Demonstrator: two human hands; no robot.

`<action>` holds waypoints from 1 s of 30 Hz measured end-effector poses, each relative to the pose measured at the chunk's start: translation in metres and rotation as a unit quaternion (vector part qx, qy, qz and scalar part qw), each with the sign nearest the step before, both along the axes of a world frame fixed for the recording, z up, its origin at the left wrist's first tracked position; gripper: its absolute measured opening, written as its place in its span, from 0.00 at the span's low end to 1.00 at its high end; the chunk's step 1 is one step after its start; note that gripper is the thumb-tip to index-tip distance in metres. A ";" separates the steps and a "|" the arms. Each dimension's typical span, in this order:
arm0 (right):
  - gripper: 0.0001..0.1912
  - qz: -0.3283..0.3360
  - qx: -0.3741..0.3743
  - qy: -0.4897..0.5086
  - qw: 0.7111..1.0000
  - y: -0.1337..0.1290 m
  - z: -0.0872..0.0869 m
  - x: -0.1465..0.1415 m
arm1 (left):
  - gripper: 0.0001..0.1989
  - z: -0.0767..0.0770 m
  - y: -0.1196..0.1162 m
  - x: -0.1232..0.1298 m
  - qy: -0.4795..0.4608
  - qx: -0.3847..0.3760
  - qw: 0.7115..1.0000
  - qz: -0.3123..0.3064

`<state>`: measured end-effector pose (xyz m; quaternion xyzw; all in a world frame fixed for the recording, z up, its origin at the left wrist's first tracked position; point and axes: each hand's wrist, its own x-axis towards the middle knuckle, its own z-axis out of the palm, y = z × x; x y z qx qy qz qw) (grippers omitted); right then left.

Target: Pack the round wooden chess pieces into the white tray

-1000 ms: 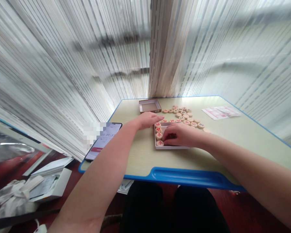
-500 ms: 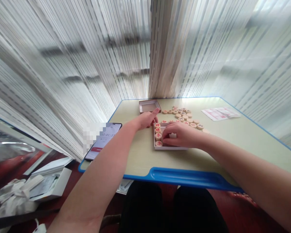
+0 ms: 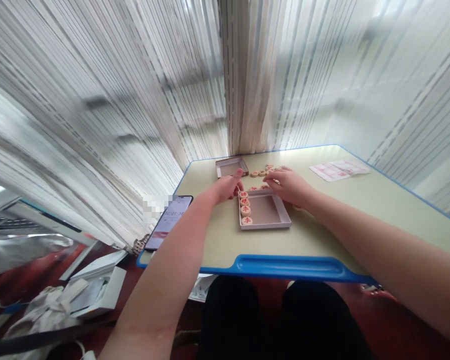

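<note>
Box (image 3: pixel 266 226) lies open on the table (image 3: pixel 217 250); I judge it light and easily bent, so I would hold it by a corner. Along its left wall, four round pieces (image 3: pixel 245 210) seem hard and smooth, best pinched at the rim. My left hand (image 3: pixel 229 188) is at the far left corner, thumb apart; my right hand (image 3: pixel 286 184) is over loose pieces (image 3: pixel 254 174) beyond. Whether either grips something, I cannot tell.

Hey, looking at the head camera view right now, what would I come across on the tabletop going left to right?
Phone, left hand, column of four red-marked discs, right hand, printed sheet.
</note>
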<state>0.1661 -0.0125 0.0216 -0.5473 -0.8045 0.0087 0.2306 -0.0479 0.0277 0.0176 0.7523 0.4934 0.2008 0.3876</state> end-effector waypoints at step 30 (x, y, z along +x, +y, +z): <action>0.15 0.012 -0.059 -0.055 0.997 0.004 0.010 0.020 | 0.42 0.010 -0.017 0.011 0.067 0.105 0.992 -0.024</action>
